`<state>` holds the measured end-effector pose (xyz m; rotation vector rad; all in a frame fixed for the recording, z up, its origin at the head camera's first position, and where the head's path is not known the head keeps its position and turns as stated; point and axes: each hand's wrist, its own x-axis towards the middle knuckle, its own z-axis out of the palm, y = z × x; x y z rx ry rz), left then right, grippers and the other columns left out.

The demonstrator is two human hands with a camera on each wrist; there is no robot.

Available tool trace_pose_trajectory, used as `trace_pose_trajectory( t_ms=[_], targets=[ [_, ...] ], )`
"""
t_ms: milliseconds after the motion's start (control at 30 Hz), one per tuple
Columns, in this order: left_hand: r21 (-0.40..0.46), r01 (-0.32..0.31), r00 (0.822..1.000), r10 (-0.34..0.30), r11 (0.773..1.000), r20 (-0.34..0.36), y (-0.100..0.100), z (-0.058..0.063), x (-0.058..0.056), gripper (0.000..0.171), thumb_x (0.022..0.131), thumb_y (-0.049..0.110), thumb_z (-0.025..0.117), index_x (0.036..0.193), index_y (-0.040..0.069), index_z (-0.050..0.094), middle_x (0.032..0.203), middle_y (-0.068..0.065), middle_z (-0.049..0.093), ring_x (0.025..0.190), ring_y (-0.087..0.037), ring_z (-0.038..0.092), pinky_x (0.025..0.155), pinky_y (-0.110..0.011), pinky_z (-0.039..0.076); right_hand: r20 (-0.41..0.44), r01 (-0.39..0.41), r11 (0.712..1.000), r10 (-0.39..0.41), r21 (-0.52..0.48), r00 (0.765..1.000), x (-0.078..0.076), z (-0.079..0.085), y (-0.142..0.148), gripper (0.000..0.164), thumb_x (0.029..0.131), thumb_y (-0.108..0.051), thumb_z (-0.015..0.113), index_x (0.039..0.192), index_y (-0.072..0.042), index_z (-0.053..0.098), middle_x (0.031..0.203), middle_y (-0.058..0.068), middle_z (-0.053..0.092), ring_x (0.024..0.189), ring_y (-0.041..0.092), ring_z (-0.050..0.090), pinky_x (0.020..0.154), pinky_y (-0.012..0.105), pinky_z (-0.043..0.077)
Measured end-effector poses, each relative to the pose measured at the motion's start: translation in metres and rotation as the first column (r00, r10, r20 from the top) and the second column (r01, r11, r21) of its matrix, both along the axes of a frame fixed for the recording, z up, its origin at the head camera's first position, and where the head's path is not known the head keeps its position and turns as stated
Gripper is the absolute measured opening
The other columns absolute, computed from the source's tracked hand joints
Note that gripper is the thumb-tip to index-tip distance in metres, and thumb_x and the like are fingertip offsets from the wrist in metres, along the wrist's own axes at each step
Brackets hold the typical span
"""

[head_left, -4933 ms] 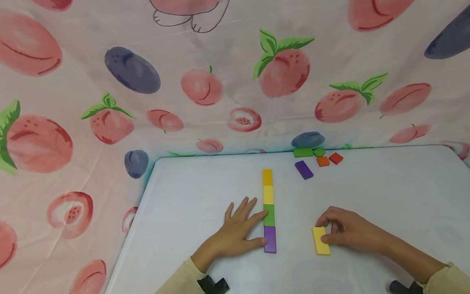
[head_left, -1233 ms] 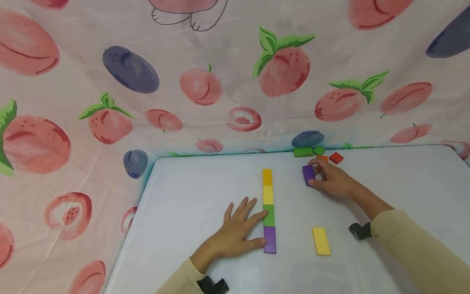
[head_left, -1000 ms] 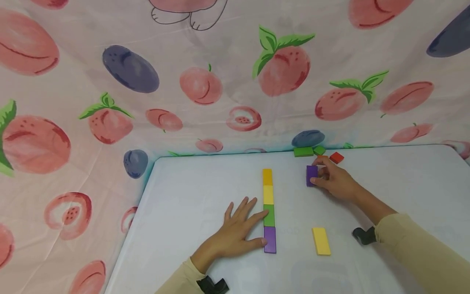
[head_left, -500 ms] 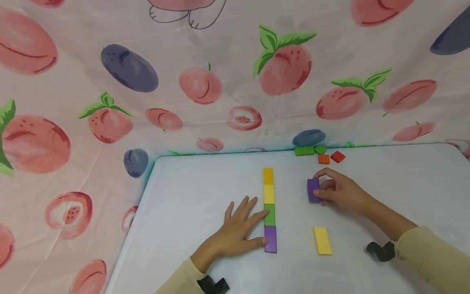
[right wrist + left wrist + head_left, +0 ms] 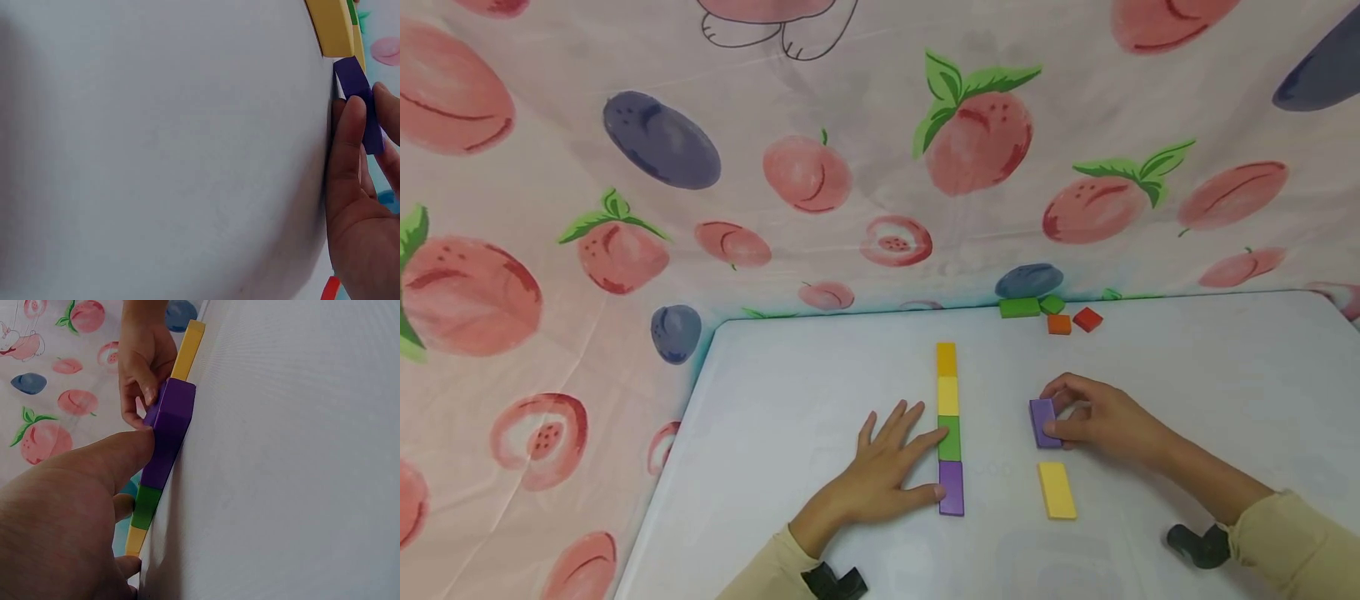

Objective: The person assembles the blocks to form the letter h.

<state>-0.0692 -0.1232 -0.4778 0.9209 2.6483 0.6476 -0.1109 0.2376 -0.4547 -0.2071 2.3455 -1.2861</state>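
Right hand [image 5: 1105, 423]: thumb and fingers closed to a pinch on the held purple block [image 5: 1042, 423], the gap no wider than the piece. Left hand [image 5: 880, 485]: fingers spread and nearly straight, gripping nothing; index fingertip touches the green row block [image 5: 951, 446], thumb tip the purple row block [image 5: 954, 492]. Held purple block is just beyond the far end of the loose yellow block [image 5: 1057, 492], apart from it in the head view. Right wrist view suggests a tilt; cannot tell whether it touches the worktop [image 5: 820, 375]. Handling, judged: light, stiff, not fragile; smooth faces may slip slightly, and a small knock would probably slide a neighbour. Best hold: opposite long edges near mid-length, light pressure, both ends left free. Further out, the yellow row block [image 5: 948, 396] and amber row block [image 5: 947, 359] complete the straight row. Near the far edge: long green block [image 5: 1019, 308], small green block [image 5: 1051, 304], orange block [image 5: 1059, 325], red block [image 5: 1087, 319].
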Motion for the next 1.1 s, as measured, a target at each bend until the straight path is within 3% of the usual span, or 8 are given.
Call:
trace_pose_trajectory(
  t_ms=[300,600,867,1100],
  targets=[
    [0.009,0.0,1.0,0.0,1.0,0.003,0.0,-0.001,0.0,0.073,0.097,0.064,0.052,0.16,0.035,0.031,0.173,-0.007,0.009,0.161,-0.032,-0.001,0.12,-0.07,-0.003,-0.055,-0.034,0.998,0.038,0.061,0.998,0.003,-0.003,-0.001,0.047,0.086,-0.029,0.083,0.125,-0.014,0.06,0.105,0.005,0.067,0.077,0.017,0.065,0.067,0.025,0.055],
    [0.017,0.003,1.0,-0.003,1.0,0.0,0.0,0.0,-0.001,0.072,0.098,0.062,0.053,0.16,0.033,0.032,0.173,-0.009,0.01,0.16,-0.034,0.001,0.119,-0.071,-0.002,-0.076,-0.078,0.987,0.089,0.143,0.993,0.004,0.0,-0.001,0.047,0.088,-0.035,0.081,0.127,-0.016,0.063,0.103,0.002,0.06,0.074,0.014,0.058,0.062,0.023,0.049],
    [0.016,-0.001,1.0,0.001,1.0,0.013,0.0,0.001,0.0,0.071,0.097,0.062,0.053,0.16,0.034,0.033,0.173,-0.009,0.011,0.161,-0.033,0.001,0.12,-0.07,-0.002,0.034,-0.143,0.988,0.141,0.066,0.989,-0.001,0.0,0.007,0.045,0.092,-0.03,0.076,0.132,-0.013,0.06,0.109,0.007,0.058,0.077,0.017,0.064,0.068,0.025,0.053],
    [0.022,0.0,1.0,0.0,1.0,0.013,0.0,0.002,0.0,0.071,0.097,0.062,0.053,0.16,0.033,0.034,0.173,-0.01,0.011,0.161,-0.034,0.001,0.12,-0.071,-0.002,0.02,-0.156,0.986,0.155,0.05,0.988,-0.002,-0.001,0.008,0.043,0.092,-0.028,0.077,0.128,-0.011,0.061,0.109,0.009,0.056,0.075,0.017,0.063,0.068,0.024,0.052]
  ],
)
